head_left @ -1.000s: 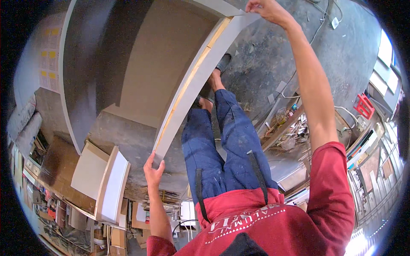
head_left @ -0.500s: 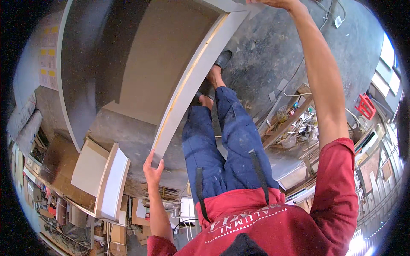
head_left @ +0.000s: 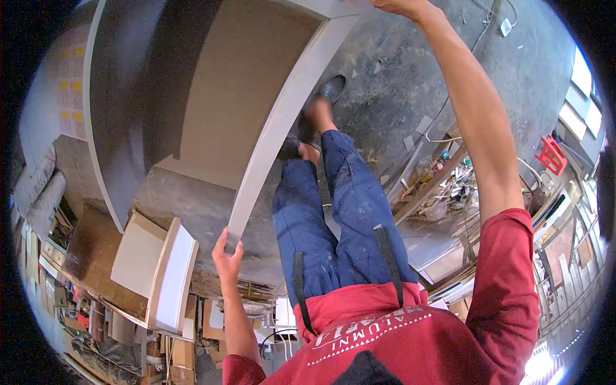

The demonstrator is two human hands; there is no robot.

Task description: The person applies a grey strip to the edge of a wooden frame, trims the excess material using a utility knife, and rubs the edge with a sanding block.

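Observation:
A long pale grey strip [head_left: 276, 138] runs slantwise along the front edge of a large cabinet [head_left: 247, 83] with a grey-brown inner panel. The strip's near end lies between the thumb and fingers of my left hand [head_left: 228, 260]. At its far end my right hand [head_left: 404, 6] reaches over, its fingers on the corner and partly cut off by the upper picture edge. No gap shows between strip and cabinet edge along most of the length.
My feet stand beside the cabinet on a grey concrete floor [head_left: 410, 77]. A wooden box-like piece with a white panel [head_left: 173, 276] stands at the left. To the right are a heap of scraps [head_left: 449, 183], a red plastic stool [head_left: 550, 154] and a cable.
The strip has shifted slightly left toward the cabinet, and the yellowish line along its edge is now mostly covered. Both hands moved a little left with it. One foot shifted slightly.

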